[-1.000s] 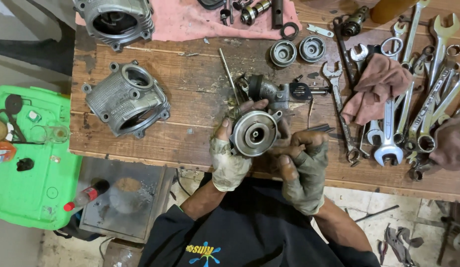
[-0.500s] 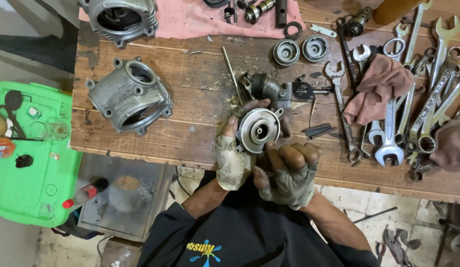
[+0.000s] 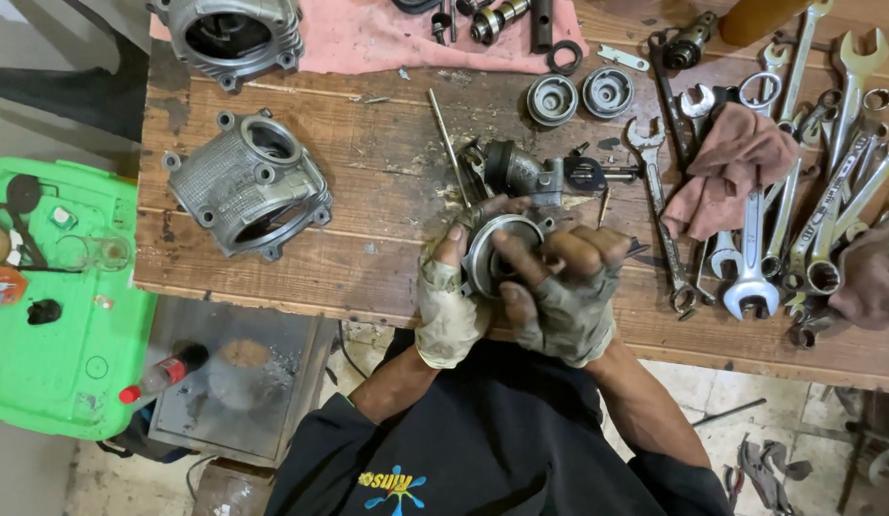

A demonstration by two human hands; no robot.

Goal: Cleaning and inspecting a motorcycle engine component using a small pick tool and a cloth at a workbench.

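Note:
My left hand, in a worn fingerless glove, grips a round metal hub part from its left side, just above the front edge of the wooden workbench. My right hand, gloved the same way, covers the part's right half, with its fingers pressed on the face. The right side of the part is hidden under those fingers. Just behind the hands lies a dark metal shaft assembly beside a thin steel rod.
A grey engine cylinder housing lies at the left of the bench, another on a pink cloth at the back. Two round bearing caps sit behind. Several spanners and a brown rag fill the right. A green box stands left.
My right hand has moved left from beside the part onto its face. The hub part has tilted and is now half covered. My left hand keeps its grip.

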